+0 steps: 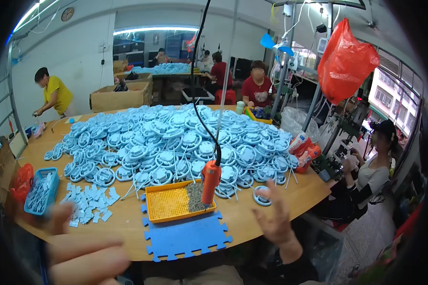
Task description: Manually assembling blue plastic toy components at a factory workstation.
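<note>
My left hand [83, 259] is raised close to the camera at the lower left, blurred, its fingers apart and nothing seen in them. Over the table's front right edge my right hand [277, 221] is held up, open and empty with fingers spread. Between the hands lies a blue foam mat [188, 240] with a yellow tray [169, 217] on its far part; small grey screws [196, 197] fill the tray's right end. An orange electric screwdriver [211, 183] hangs on a black cord above them. Just beyond my right hand sits a light-blue ring-shaped plastic part [262, 195].
A big heap of light-blue plastic parts [166, 137] covers the wooden table's [302, 194] middle. Flat blue pieces [90, 202] and a blue basket [42, 190] lie left. A red bag [347, 61] hangs at upper right. Several people work around, one [375, 161] at right.
</note>
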